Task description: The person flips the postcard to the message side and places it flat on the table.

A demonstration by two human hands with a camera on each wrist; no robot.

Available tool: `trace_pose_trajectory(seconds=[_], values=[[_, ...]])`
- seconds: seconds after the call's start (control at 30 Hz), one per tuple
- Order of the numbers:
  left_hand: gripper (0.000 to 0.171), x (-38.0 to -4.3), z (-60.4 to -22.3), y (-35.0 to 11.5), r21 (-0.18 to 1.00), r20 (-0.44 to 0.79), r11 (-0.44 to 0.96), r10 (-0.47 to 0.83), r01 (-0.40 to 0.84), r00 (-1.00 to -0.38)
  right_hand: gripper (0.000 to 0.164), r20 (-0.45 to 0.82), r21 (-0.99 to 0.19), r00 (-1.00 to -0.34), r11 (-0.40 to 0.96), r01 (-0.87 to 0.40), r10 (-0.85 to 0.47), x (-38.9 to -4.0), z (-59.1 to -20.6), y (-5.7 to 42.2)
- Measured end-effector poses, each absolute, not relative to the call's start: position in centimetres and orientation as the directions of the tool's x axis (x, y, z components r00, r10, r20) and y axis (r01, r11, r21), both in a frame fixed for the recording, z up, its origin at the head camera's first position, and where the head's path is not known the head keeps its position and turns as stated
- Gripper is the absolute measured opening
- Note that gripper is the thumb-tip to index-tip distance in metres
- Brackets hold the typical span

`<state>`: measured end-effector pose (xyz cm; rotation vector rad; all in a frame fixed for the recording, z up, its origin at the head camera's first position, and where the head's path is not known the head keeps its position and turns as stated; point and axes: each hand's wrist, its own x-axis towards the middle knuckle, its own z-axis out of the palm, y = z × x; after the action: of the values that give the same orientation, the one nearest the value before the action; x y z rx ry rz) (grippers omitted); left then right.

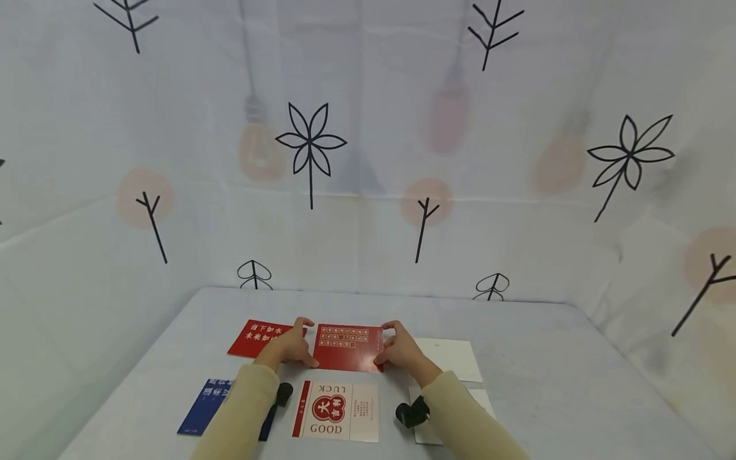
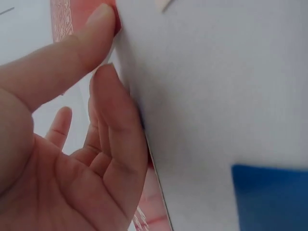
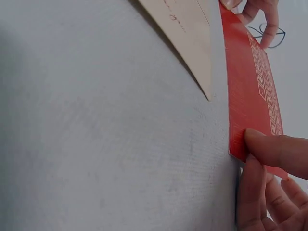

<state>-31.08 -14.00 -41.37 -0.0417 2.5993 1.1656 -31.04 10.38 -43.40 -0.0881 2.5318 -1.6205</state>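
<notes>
A red card (image 1: 347, 356) with rows of small gold squares lies in the middle of the table's far half. My left hand (image 1: 291, 346) holds its left end, thumb at the near corner and forefinger by the far one. In the left wrist view, that thumb (image 2: 98, 33) touches a red corner. My right hand (image 1: 402, 350) grips the other end; the right wrist view has its thumb (image 3: 269, 147) on top of the card and fingers below the edge. Closest to the viewer is a cream GOOD LUCK card (image 1: 356, 412) with a red emblem.
Left of the held card lies another red card (image 1: 261, 335), partly behind the left hand. A blue card (image 1: 201, 409) is partly covered by the left sleeve. Two white cards (image 1: 454, 358) lie at the right, one partly under the right sleeve. A printed white curtain (image 1: 368, 243) stands behind.
</notes>
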Motion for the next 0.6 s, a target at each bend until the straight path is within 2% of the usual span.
trace_pose_trajectory(seconds=[0.1,0.2,0.4,0.5,0.6], values=[[0.082,-31.05,-41.44,-14.07,0.732,-0.261,0.669,0.105,-0.126,-0.960,0.072,-0.069,-0.904,-0.991,0.428,0.012,-0.118,-31.00,-43.54,10.51],[0.076,-30.99,-41.49,-14.20,0.722,-0.248,0.684,0.117,-0.103,-0.962,0.061,-0.074,-0.897,-0.993,0.442,0.027,-0.090,-31.01,-43.68,10.55],[0.043,-30.95,-41.72,-14.65,0.761,-0.214,0.646,0.175,-0.052,-0.961,0.030,-0.122,-0.899,-0.992,0.427,0.097,-0.032,-30.93,-43.59,10.71],[0.031,-31.03,-41.55,-14.73,0.797,-0.199,0.603,0.201,-0.039,-0.959,0.024,-0.110,-0.899,-0.993,0.431,0.085,-0.034,-30.86,-43.27,10.88],[0.026,-31.14,-41.23,-14.71,0.823,-0.181,0.566,0.184,-0.046,-0.966,0.022,-0.096,-0.900,-0.994,0.432,0.067,-0.045,-30.82,-42.93,11.05]])
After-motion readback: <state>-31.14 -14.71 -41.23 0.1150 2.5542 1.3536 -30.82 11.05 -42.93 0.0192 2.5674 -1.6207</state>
